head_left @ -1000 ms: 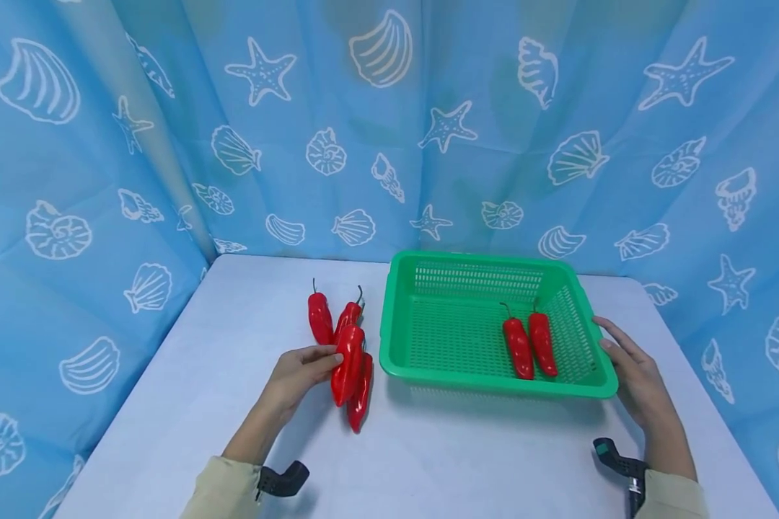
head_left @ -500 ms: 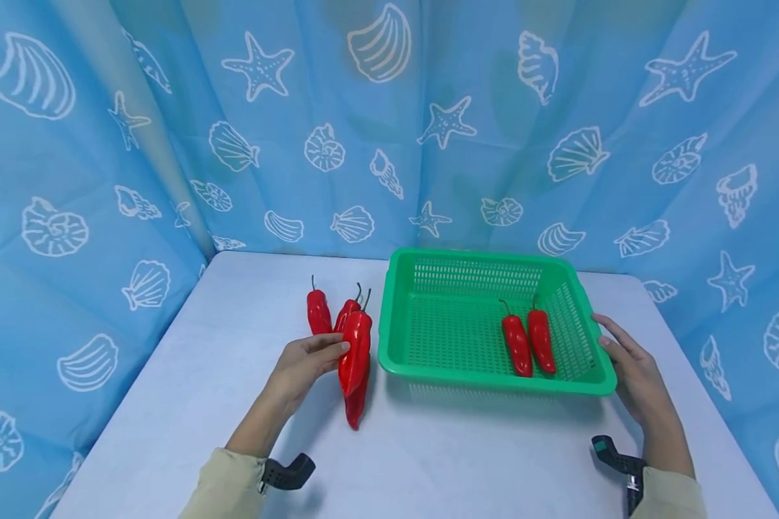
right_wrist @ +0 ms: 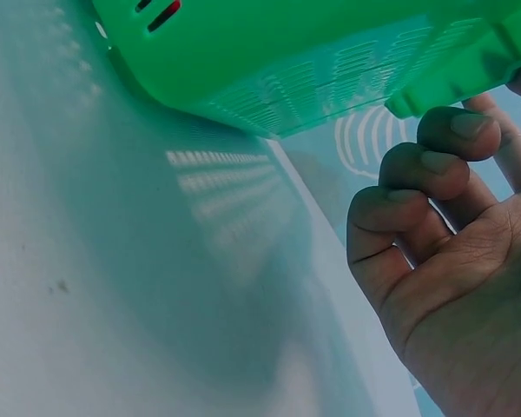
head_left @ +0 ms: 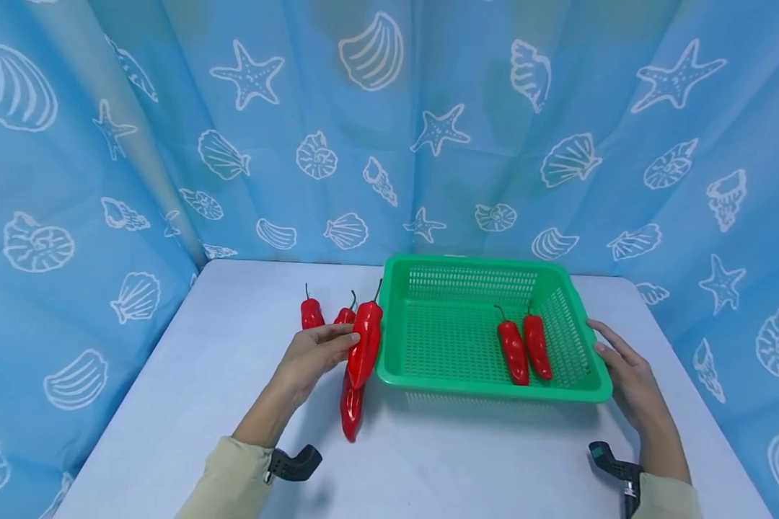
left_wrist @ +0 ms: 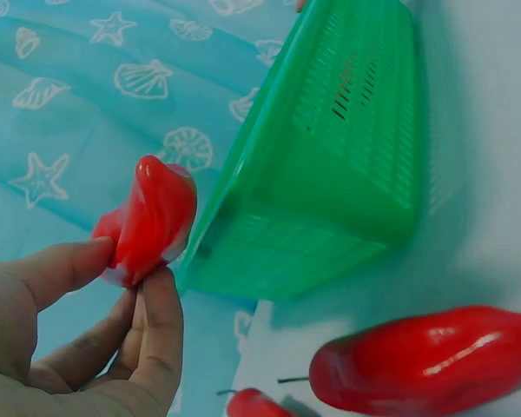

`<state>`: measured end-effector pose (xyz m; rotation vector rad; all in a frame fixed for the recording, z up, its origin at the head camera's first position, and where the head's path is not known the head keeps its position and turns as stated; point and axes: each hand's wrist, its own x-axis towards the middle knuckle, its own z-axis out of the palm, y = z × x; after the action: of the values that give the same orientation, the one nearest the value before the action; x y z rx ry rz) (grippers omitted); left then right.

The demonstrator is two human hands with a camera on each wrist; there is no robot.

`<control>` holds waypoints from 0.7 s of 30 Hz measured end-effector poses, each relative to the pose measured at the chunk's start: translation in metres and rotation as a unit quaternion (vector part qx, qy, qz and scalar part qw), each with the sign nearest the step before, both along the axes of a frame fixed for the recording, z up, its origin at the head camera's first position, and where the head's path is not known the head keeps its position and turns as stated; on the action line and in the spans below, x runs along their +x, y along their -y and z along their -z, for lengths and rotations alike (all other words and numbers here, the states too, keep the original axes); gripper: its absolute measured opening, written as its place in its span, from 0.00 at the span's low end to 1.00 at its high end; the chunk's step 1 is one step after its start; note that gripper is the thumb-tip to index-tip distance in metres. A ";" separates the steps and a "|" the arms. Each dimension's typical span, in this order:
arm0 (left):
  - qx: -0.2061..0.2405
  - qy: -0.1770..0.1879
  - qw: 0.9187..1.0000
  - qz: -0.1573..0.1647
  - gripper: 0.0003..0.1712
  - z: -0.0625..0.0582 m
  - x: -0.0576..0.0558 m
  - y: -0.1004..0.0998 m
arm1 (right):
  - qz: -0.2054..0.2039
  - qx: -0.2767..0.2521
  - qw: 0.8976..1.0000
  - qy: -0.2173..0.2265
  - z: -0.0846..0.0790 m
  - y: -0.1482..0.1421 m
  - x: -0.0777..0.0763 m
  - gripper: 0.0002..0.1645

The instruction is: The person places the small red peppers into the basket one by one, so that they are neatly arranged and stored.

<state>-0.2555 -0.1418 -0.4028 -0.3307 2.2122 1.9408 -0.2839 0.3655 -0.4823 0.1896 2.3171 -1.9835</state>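
Note:
My left hand (head_left: 313, 358) pinches a glossy red chili pepper (head_left: 366, 339) between thumb and fingers, stem up, beside the basket's left rim. In the left wrist view the held pepper (left_wrist: 152, 221) shows end-on, raised above the table. Below it lies another red pepper (head_left: 350, 411), partly covered; two more, a left one (head_left: 311, 313) and a middle one (head_left: 345, 316), lie behind the hand. My right hand (head_left: 637, 382) holds the right rim of a green plastic basket (head_left: 487, 391) with thumb and index finger; its other fingers (right_wrist: 408, 207) curl below the rim.
Inside the basket, two red peppers lie side by side at the right, one left (head_left: 513, 352) and one right (head_left: 537, 346). A white-covered table (head_left: 467, 461) bears everything. A blue curtain (head_left: 389, 130) with shell prints hangs behind and along the sides.
My left hand has lifted the pepper off the group and carried it right, up to the basket's left rim, its stem now pointing up. The right hand stays at the right rim.

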 end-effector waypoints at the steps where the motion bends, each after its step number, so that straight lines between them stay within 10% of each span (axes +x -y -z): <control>1: -0.001 0.000 1.000 0.000 0.33 -0.001 -0.001 -0.001 | 0.000 0.001 1.000 0.001 0.001 0.000 0.000 0.35; 21: -0.021 -0.008 0.999 0.046 0.33 -0.013 -0.023 -0.026 | 0.005 -0.019 1.000 -0.014 0.001 0.002 0.000 0.33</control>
<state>-0.2782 -0.1156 -0.3901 -0.2151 2.2403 1.8580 -0.2842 0.3635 -0.4831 0.1733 2.2981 -2.0458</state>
